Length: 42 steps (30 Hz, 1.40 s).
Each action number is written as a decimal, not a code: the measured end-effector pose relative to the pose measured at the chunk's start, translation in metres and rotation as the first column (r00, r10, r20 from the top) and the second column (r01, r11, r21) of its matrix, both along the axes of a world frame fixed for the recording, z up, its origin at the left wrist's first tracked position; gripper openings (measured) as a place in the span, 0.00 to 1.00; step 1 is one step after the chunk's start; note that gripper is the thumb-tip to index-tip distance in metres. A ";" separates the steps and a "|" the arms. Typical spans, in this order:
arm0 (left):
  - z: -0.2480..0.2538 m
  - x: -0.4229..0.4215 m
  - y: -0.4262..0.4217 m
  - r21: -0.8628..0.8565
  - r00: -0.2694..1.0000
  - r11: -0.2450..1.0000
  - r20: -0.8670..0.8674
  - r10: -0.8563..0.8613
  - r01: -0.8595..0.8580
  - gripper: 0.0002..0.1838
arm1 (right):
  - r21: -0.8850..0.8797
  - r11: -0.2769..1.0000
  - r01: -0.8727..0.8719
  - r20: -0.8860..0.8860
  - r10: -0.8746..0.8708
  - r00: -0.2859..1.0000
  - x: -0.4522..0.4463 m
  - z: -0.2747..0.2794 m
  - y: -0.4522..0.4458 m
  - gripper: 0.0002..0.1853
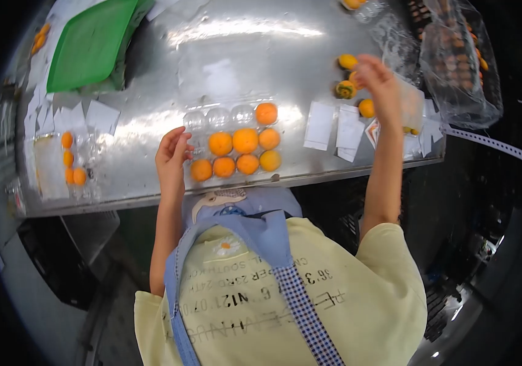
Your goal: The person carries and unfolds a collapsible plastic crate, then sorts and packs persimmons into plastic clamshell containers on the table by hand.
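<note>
A clear plastic tray (217, 116) with round cups lies near the table's front edge. Several orange fruits (246, 141), like mandarins, fill its front and right cups; some cups at the back left hold none. At the tray's left edge is my left hand (172, 147), its fingers loosely bent and apart with no fruit in them. My right hand (378, 79) is over loose fruits on the right, blurred by motion. A partly covered fruit (353, 78) shows by its fingertips; whether they grip it is unclear. Beside it lies a fruit with a green patch (345, 89).
White paper slips (319, 125) lie between the tray and my right arm. A clear bag (461, 67) lies at the far right. A green bin (87, 49) stands at the back left. Small orange fruits (68, 158) lie at the left. The metal table (212, 73) ends just before my body.
</note>
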<state>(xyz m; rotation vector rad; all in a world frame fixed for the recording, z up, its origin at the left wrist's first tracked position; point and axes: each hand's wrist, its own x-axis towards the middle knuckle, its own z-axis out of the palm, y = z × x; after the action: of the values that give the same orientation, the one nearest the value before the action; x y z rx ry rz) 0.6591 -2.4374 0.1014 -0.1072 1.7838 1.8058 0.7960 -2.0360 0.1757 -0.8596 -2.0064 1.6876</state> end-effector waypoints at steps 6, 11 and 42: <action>-0.005 0.002 -0.017 -0.040 0.997 0.999 0.066 0.032 -0.030 0.14 | 0.182 0.821 -0.541 0.466 0.412 0.783 0.002 -0.050 -0.120 0.21; -0.011 -0.001 -0.018 -0.010 0.998 1.000 0.060 0.000 0.001 0.13 | 0.333 0.772 -0.542 0.549 0.309 0.777 0.014 -0.063 -0.162 0.21; -0.059 0.007 -0.036 -0.247 0.987 0.957 -0.021 -0.162 0.151 0.17 | 0.356 0.898 -0.260 0.193 0.202 0.960 0.020 0.020 0.002 0.18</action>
<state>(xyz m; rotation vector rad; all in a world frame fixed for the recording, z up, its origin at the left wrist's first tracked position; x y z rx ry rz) 0.6660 -2.4735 0.0428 -0.0242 1.9799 1.4829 0.8158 -2.0345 0.1958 -0.6467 -2.5148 1.3022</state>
